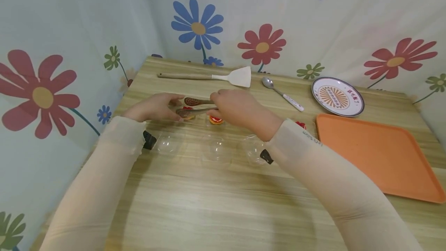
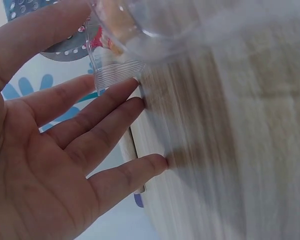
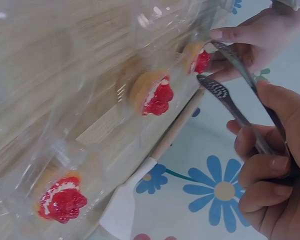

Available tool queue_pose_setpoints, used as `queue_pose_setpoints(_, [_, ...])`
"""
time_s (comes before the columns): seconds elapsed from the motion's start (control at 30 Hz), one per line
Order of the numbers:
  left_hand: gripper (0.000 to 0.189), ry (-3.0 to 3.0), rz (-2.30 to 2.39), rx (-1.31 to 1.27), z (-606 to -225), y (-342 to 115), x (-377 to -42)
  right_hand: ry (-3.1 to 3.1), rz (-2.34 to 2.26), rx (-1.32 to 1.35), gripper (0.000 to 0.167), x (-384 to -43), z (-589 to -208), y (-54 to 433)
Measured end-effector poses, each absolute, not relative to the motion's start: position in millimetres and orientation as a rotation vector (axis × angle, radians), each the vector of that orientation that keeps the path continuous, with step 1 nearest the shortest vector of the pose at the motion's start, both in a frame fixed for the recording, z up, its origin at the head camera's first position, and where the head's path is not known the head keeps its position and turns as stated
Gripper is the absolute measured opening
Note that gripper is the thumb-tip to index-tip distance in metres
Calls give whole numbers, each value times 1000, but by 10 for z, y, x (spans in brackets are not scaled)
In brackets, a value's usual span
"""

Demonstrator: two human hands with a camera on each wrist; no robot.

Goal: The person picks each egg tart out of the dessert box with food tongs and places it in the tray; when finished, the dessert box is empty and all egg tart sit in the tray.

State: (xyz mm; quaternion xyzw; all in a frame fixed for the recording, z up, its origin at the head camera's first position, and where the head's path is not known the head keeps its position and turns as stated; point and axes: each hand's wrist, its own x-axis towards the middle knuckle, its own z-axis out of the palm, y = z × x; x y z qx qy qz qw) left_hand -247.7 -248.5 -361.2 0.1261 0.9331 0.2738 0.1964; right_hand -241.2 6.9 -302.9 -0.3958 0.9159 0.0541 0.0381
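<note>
My right hand (image 1: 240,107) grips metal tongs (image 3: 240,117), their perforated tips spread. In the right wrist view the tips flank the red-topped tart (image 3: 202,61) nearest my left hand; whether they touch it I cannot tell. My left hand (image 1: 155,107) reaches in beside that tart, its fingers extended at the edge of a clear plastic box (image 2: 117,75) in the left wrist view. A middle tart (image 3: 157,95) and another tart (image 3: 64,200) sit in clear packaging along the row. In the head view my right sleeve partly hides the farthest-right one.
Clear domed lids (image 1: 216,148) lie on the near side of the tarts. Behind are a white spatula (image 1: 238,76), a spoon (image 1: 282,94) and a patterned plate (image 1: 337,98). An orange tray (image 1: 379,154) occupies the right side of the wooden table (image 1: 209,208).
</note>
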Motion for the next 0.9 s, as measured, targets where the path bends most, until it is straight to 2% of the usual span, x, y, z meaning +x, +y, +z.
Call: queue_pose_setpoints(0.9, [81,2617,771,319,-3626,-2475,-2479,2702,242,-1082,35,-2452,-3075,-131])
